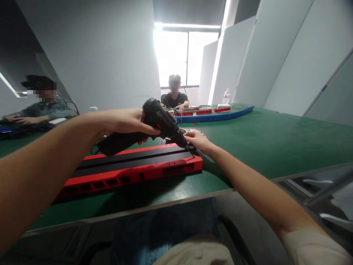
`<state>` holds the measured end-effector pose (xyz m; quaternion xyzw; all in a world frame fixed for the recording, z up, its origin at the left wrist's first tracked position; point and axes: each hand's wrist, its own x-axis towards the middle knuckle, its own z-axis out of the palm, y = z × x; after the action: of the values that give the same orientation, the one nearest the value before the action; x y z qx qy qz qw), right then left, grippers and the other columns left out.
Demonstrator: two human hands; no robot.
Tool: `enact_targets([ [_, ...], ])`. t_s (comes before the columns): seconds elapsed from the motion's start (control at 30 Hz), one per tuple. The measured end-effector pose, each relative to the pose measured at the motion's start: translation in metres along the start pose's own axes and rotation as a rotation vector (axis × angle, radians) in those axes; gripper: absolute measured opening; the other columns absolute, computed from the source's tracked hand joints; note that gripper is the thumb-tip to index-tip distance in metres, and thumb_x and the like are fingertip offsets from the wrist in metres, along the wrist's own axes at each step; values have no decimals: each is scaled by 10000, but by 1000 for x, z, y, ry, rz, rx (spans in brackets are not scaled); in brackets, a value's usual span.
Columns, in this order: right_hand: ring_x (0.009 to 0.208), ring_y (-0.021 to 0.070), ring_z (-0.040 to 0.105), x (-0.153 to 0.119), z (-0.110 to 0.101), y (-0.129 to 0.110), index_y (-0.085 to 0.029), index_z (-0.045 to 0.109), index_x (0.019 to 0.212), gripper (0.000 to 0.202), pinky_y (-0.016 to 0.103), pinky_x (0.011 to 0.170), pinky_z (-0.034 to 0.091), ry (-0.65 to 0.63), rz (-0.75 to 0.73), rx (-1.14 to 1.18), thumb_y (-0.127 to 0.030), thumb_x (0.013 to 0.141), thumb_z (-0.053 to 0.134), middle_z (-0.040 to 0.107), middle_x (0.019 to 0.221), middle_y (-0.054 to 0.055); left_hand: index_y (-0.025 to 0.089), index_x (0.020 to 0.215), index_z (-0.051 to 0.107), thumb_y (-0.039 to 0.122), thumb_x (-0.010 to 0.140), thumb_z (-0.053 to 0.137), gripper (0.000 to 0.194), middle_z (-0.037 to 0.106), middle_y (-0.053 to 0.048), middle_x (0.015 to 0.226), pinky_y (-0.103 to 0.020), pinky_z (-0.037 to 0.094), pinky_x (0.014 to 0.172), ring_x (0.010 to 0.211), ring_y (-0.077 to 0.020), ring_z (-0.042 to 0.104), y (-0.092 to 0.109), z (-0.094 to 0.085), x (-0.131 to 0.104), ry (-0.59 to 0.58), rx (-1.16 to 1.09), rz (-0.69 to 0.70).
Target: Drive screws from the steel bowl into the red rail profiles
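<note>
Presumably rigid and top-heavy, the power drill (pixel 160 117) required the handle grip the left hand (pixel 125 120) applied; whether the right hand (pixel 199 141), beside the chuck (pixel 181 140), grasped anything was indiscernible.

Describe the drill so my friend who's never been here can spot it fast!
Find the big green table, then the long red-and-black frame near its close edge. Above that frame, in the person's left grip, is the drill, its nose slanting down to the right. Unlike the straight frame beneath, it's black, bent like a pistol, with a tiny red mark.
</note>
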<state>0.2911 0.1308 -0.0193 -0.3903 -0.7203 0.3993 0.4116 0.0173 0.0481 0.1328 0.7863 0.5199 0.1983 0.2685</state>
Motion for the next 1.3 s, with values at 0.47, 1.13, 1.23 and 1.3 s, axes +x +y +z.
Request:
enact_targets([
  [0.47,581,102,478,10,1,15,-173,670,793,380,261,555,369,141,76,283,-512,701,815,598,709,2,105,819,705,297,828,723,192,684,-93,641,-224,529,485,534,-159,621,-95,58,-24,226,-899,-338],
  [1.13,593,128,510,14,-2,18,-187,673,750,360,271,579,402,208,56,149,-535,737,766,634,702,27,90,774,684,253,852,680,180,680,-101,613,-242,518,367,425,-172,630,-75,73,-40,369,-1066,-501],
  [1.23,648,164,579,31,-8,18,-173,717,753,293,286,617,424,257,52,-147,-463,800,710,708,766,76,88,801,684,233,871,655,163,686,-87,632,-229,529,395,449,-159,643,-80,73,-38,406,-1113,-462],
  [1.3,683,194,614,46,-10,15,-171,737,751,255,307,649,430,196,79,-383,-404,836,675,731,788,96,91,808,682,235,881,642,166,686,-81,631,-223,524,394,454,-156,648,-84,73,-37,427,-1144,-456],
])
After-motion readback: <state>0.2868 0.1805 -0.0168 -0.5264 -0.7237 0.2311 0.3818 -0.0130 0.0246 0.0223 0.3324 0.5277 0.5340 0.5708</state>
